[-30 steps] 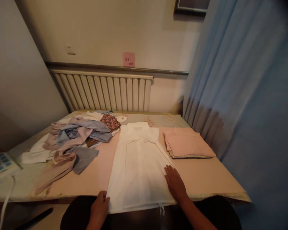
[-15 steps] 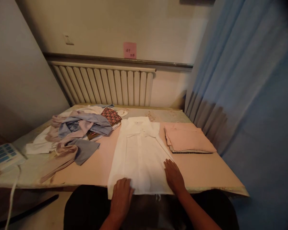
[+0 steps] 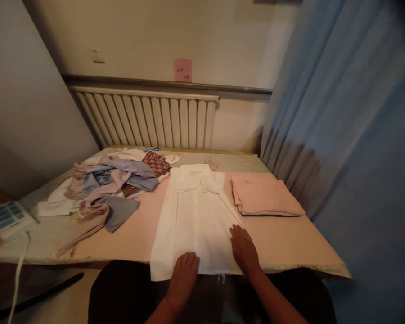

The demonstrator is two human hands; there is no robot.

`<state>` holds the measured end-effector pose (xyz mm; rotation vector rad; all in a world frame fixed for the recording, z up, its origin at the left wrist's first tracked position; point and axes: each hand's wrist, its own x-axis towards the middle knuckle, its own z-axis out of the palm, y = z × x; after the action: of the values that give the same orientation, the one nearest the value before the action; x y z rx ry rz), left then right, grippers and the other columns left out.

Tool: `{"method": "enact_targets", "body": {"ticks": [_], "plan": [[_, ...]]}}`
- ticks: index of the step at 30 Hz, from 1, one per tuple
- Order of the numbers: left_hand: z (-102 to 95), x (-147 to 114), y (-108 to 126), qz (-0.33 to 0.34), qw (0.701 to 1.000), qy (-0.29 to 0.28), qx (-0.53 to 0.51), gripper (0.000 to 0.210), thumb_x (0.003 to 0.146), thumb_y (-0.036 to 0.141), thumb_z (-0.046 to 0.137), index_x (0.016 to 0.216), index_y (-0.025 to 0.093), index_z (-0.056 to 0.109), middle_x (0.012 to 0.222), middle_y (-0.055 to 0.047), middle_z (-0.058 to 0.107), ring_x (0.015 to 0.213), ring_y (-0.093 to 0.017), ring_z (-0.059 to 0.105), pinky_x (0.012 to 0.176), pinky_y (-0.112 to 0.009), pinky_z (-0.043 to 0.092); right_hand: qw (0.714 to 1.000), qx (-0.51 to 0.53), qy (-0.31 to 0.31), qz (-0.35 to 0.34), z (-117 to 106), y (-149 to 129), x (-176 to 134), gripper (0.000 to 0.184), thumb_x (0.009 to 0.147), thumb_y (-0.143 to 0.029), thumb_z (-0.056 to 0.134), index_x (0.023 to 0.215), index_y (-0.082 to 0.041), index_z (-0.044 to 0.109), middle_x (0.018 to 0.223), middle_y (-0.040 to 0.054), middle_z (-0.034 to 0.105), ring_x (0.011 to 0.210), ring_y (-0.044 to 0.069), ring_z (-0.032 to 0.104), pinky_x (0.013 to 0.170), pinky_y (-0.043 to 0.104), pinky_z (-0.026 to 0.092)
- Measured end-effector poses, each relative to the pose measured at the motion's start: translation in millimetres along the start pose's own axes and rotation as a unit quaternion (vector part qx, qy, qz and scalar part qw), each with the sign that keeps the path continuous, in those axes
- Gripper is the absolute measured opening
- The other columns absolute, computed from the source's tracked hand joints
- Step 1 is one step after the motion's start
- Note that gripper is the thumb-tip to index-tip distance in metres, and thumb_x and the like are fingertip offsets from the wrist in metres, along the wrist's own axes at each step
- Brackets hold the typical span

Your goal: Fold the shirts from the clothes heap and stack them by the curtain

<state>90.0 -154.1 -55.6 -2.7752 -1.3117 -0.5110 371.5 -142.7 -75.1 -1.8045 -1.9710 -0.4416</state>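
A white collared shirt (image 3: pixel 202 225) lies spread on the pink cloth, its sides folded inward and its collar at the far end. Its near hem reaches the table's front edge, where a few loose threads hang. My left hand (image 3: pixel 184 274) rests on the shirt near that hem, palm down with the fingers stretched out. On the right side edge of the shirt lies my right hand (image 3: pixel 245 247), fingers flat and pointing away from me. Neither hand grips the fabric visibly.
Left of the shirt is a heap of crumpled clothes (image 3: pixel 103 180). A folded pink stack (image 3: pixel 266 195) lies to the right. A white device with blue panels (image 3: pixel 11 218) and a cable sits at the left edge. A blue curtain (image 3: pixel 351 135) hangs at right; a radiator (image 3: pixel 148 119) stands behind.
My left hand has slid to the right along the shirt's near hem, uncovering the shirt's left near corner. My right hand stays almost in place.
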Motion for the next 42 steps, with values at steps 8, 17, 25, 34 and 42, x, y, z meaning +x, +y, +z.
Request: {"method": "enact_targets", "body": {"ticks": [8, 17, 25, 34, 42], "plan": [[-33.2, 10.3, -11.6, -0.029, 0.972, -0.032, -0.229, 0.015, 0.086, 0.013, 0.049, 0.094, 0.019, 0.06, 0.101, -0.007, 0.061, 0.098, -0.02, 0.053, 0.086, -0.033, 0.045, 1.0, 0.007, 0.013, 0.006, -3.9, -2.4, 1.3, 0.037, 0.094, -0.018, 0.037, 0.124, -0.014, 0.058, 0.132, 0.0106, 0.058, 0.13, 0.024, 0.044, 0.11, 0.043, 0.032], [-22.1, 22.1, -33.7, -0.158, 0.921, -0.054, -0.351, 0.029, 0.09, 0.036, 0.038, 0.085, 0.019, 0.062, 0.088, -0.005, 0.065, 0.086, -0.02, 0.058, 0.08, -0.031, 0.043, 1.0, 0.011, -0.003, 0.011, -7.0, -3.0, 2.2, 0.037, 0.094, -0.018, 0.038, 0.124, -0.012, 0.058, 0.133, 0.012, 0.057, 0.131, 0.024, 0.043, 0.111, 0.044, 0.031], [-29.9, 27.3, -29.7, -0.264, 0.886, -0.058, -0.377, 0.03, 0.084, 0.041, 0.035, 0.078, 0.02, 0.056, 0.07, 0.002, 0.056, 0.071, -0.016, 0.054, 0.065, -0.026, 0.038, 0.999, 0.034, 0.003, 0.014, -5.7, -1.4, 1.3, 0.038, 0.094, -0.019, 0.038, 0.125, -0.013, 0.058, 0.133, 0.012, 0.057, 0.131, 0.024, 0.043, 0.111, 0.045, 0.032], [-18.7, 34.3, -39.4, -0.297, 0.886, -0.073, -0.349, 0.023, 0.082, 0.036, 0.037, 0.075, 0.022, 0.053, 0.066, 0.003, 0.053, 0.069, -0.015, 0.052, 0.064, -0.025, 0.035, 0.982, 0.163, 0.089, 0.027, -19.4, -33.6, 6.2, 0.026, 0.09, -0.023, 0.046, 0.111, -0.017, 0.061, 0.109, 0.0112, 0.065, 0.109, 0.024, 0.056, 0.094, 0.043, 0.046], [-15.8, 33.6, -40.9, -0.298, 0.885, -0.071, -0.349, 0.022, 0.082, 0.035, 0.039, 0.074, 0.022, 0.054, 0.065, 0.004, 0.052, 0.068, -0.015, 0.052, 0.064, -0.024, 0.035, 0.97, 0.196, -0.026, -0.138, -44.4, -122.5, -8.3, 0.015, 0.083, -0.021, 0.058, 0.098, -0.02, 0.058, 0.096, 0.0067, 0.059, 0.092, 0.022, 0.05, 0.082, 0.038, 0.042]]}}
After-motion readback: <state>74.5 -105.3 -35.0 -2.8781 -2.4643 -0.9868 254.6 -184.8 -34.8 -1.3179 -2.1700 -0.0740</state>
